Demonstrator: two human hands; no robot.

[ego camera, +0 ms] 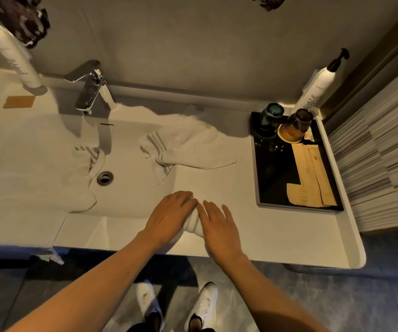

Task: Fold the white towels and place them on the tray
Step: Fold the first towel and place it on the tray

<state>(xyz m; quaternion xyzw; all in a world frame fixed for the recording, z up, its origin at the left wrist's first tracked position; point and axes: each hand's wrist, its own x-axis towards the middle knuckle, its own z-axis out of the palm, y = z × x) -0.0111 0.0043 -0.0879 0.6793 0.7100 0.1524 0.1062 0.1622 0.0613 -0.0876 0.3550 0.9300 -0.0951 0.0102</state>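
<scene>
A small white towel, rolled or folded tight, lies near the front edge of the white counter. My left hand and my right hand both press flat on it with straight fingers, covering most of it. Another white towel with grey stripes lies crumpled on the counter behind them, one corner hanging into the sink. A large white towel covers the counter's left side and drapes into the basin. The black tray stands at the right.
On the tray stand a teal glass and an amber glass, with paper sachets beside them. A chrome tap rises behind the sink. Pump bottles stand at the back left and back right. My white shoes show below.
</scene>
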